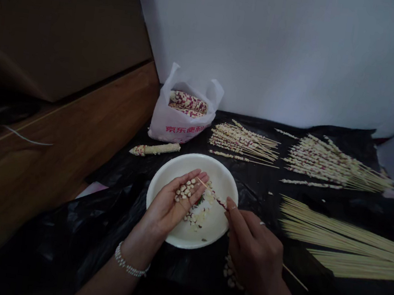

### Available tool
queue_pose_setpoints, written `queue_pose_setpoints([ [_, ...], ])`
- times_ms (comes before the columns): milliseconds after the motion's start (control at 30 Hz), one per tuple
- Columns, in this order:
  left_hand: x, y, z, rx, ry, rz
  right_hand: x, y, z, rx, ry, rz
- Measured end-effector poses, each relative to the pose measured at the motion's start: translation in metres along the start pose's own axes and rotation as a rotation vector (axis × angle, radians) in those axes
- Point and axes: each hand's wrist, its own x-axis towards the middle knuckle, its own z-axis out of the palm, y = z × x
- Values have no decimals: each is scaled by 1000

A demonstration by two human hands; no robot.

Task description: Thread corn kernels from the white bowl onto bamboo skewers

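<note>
Left hand [171,208] palm up over a white bowl [159,176], loose kernels [184,190] below its fingers; right hand [257,242] pinching a part-threaded skewer [221,202], tip toward the left fingers. Beyond the left fingertips, a bag [181,130] of cobs [190,102]; right of the right fingers, bare sticks [344,240].

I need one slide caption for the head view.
At a white bowl, the left hand cups loose kernels; the right hand holds a partly threaded skewer.

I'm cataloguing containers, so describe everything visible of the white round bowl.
The white round bowl looks like smooth plastic with a rounded rim. It stands upright on black plastic sheeting, holding loose pale kernels. In view, the left hand covers its left side, the right hand its right edge; whether either touches is unclear.
</note>
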Motion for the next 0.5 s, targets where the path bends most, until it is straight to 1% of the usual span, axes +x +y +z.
queue_pose_setpoints([
  [200,1,-3,-7,87,-63,73,0,-1,-3,-64,-75,-36],
  [333,0,-4,-5,120,-80,83,-1,-1,-4,-70,-95,-61],
  [500,-2,-5,-2,140,-87,123,-3,-2,-5,-106,-150,-79],
])
